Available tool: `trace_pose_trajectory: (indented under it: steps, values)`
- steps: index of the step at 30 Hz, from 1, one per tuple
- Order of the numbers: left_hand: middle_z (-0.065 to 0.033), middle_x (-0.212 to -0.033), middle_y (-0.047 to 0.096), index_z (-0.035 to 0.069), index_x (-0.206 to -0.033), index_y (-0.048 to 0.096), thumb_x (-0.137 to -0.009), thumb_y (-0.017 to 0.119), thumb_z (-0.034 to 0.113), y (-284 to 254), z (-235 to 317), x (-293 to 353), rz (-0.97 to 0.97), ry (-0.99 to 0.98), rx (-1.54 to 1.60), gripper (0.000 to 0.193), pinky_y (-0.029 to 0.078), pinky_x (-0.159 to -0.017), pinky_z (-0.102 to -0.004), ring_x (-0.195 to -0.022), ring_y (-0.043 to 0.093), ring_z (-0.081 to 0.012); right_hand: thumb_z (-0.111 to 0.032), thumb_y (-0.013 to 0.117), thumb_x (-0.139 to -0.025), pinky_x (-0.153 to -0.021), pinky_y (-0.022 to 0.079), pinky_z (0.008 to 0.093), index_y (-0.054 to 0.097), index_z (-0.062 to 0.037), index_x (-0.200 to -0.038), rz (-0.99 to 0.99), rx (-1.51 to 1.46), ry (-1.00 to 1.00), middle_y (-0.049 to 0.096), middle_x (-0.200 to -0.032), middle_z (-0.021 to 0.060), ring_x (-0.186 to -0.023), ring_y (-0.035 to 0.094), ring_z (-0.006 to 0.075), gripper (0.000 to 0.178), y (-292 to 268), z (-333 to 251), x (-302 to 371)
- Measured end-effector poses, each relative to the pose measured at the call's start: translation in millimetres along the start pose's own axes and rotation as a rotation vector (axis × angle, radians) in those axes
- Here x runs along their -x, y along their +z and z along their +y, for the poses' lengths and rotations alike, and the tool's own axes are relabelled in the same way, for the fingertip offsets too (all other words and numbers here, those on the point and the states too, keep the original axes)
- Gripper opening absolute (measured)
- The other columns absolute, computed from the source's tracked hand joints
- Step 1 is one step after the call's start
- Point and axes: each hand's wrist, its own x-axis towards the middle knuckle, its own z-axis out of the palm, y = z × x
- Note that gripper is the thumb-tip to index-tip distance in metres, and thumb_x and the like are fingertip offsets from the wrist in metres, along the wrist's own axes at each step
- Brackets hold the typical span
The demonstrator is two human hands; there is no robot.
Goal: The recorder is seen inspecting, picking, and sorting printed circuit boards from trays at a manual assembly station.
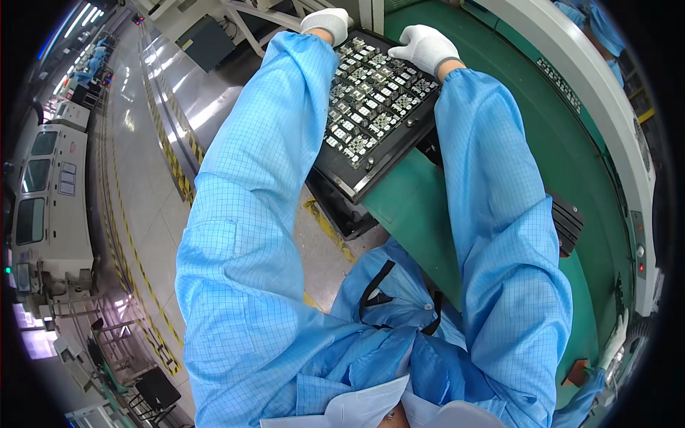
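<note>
A black rectangular tray (347, 177) holds rows of small silver-and-white metal parts (371, 89), arranged in a grid of blocks. My left hand (330, 25), in a white knit glove, is closed at the tray's far left edge, its fingertips partly hidden. At the far right edge my right hand (428, 50), gloved the same way, bends its fingers against the tray, the thumb stretched over the parts. Both arms reach forward in blue checked sleeves. The tray's near right side lies over a green work surface (417, 207).
A white curved machine frame (606, 85) with a row of parts behind it arches along the right. A black block (567, 225) sits by my right forearm. White machine cabinets (53, 192) stand at the far left, beyond a floor marked with yellow-black tape (168, 150). Another gloved hand (615, 342) shows lower right.
</note>
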Motion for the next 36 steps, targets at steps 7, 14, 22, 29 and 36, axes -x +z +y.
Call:
trace_pose_trajectory:
  steps: [7, 14, 22, 29, 36]
  values:
    - [-0.017, -0.11, 0.075, 0.009, -0.11, 0.077, -0.091, 0.065, 0.025, 1, -8, 7, 0.068, 0.028, 0.169, 0.027, 0.057, -0.089, -0.0449, -0.103, 0.072, -0.0355, -0.047, 0.073, -0.088, -0.092, 0.056, 0.0433, 0.076, -0.006, -0.11, -0.018, 0.075, 0.12, 0.075, -0.109, 0.0184, -0.103, 0.072, 0.036, 0.047, 3, -12, -4]
    - [-0.0192, -0.098, 0.076, 0.007, -0.092, 0.078, -0.083, 0.066, 0.024, 9, -12, 8, 0.201, -0.044, 0.28, 0.023, 0.057, -0.083, -0.0465, -0.093, 0.072, -0.0383, -0.047, 0.071, -0.091, -0.092, 0.058, 0.045, 0.077, -0.0117, -0.114, 0.058, -0.024, 0.314, 0.075, -0.117, 0.0154, -0.108, 0.072, 0.0354, 0.043, 12, -19, -1]
    - [-0.0183, -0.08, 0.072, 0.005, -0.086, 0.077, -0.084, 0.066, 0.024, 2, -53, 37, 0.16, 0.248, 0.546, 0.022, 0.053, -0.071, -0.0422, -0.075, 0.069, -0.034, -0.034, 0.07, -0.087, -0.075, 0.057, 0.0382, 0.077, -0.0061, -0.097, 0.082, -0.467, -0.113, 0.072, -0.078, 0.0118, -0.074, 0.071, 0.025, 0.03, -1, -13, 48]
    - [-0.0125, -0.093, 0.076, 0.015, -0.104, 0.08, -0.086, 0.068, 0.031, -64, -9, 146, 0.08, 0.331, 0.452, 0.027, 0.056, -0.084, -0.0418, -0.088, 0.073, -0.0287, -0.025, 0.068, -0.094, -0.082, 0.053, 0.0366, 0.071, 0.0014, -0.094, 0.265, -0.443, -0.296, 0.067, -0.094, 0.0151, -0.088, 0.067, 0.028, 0.027, -28, -44, 149]
    - [-0.014, -0.097, 0.077, 0.01, -0.104, 0.079, -0.086, 0.07, 0.032, -73, 38, 155, -0.094, 0.26, 0.263, 0.031, 0.057, -0.085, -0.0407, -0.09, 0.074, -0.0306, -0.024, 0.07, -0.093, -0.076, 0.054, 0.0372, 0.071, -0.0029, -0.089, -0.022, -0.763, -0.363, 0.066, -0.086, 0.0136, -0.082, 0.067, 0.0294, 0.022, -36, -66, 256]
